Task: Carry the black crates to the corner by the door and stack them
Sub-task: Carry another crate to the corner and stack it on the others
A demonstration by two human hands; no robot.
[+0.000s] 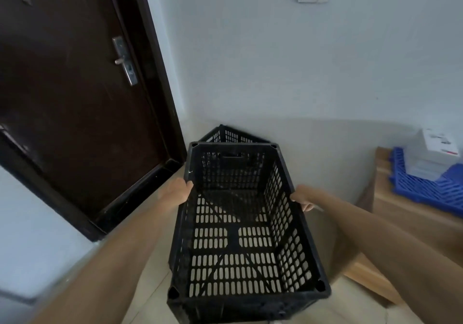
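An empty black slatted crate [240, 296] fills the middle of the view, held in the air lengthwise in front of me. My left hand [176, 190] grips its left rim and my right hand [302, 197] grips its right rim, both towards the far end. Behind it, in the corner by the door, a second black crate [226, 133] stands on the floor turned at an angle; only its far corner shows above the held crate.
A dark brown door [75, 85] with a metal handle [125, 60] is at the left, its dark frame [160, 78] meeting the pale wall. At the right a wooden surface [406, 213] bears a blue plastic basket [426, 185] with white boxes.
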